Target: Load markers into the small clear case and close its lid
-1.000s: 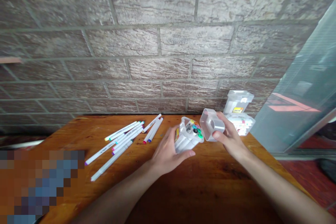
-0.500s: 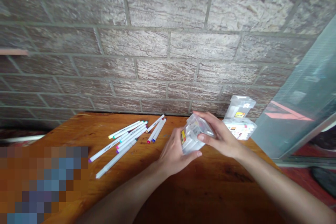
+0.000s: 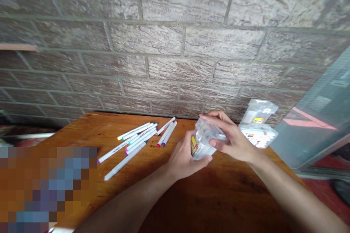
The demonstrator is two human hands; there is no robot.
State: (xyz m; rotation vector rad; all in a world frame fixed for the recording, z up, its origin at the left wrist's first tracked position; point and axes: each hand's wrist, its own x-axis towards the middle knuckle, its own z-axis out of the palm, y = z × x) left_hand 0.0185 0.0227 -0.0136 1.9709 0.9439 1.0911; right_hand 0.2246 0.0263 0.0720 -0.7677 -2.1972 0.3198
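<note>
A clear plastic marker case [image 3: 202, 142] with a yellow and red label is held tilted above the wooden table [image 3: 218, 196]. My left hand [image 3: 183, 157] grips its lower body from the left. My right hand [image 3: 233, 139] is wrapped over the clear lid on the case's top end. Markers show faintly through the plastic. Several loose white markers [image 3: 136, 140] with coloured caps lie fanned on the table to the left of my hands.
A second clear marker case [image 3: 257, 134] lies open at the back right, its lid [image 3: 259, 111] propped against the brick wall [image 3: 175, 43]. A frosted glass panel [image 3: 319, 109] stands at the right. A blurred-out patch covers the table's left front.
My right hand brought the clear lid from beside the case onto its open top, covering the coloured marker caps. The case tipped more upright between both hands.
</note>
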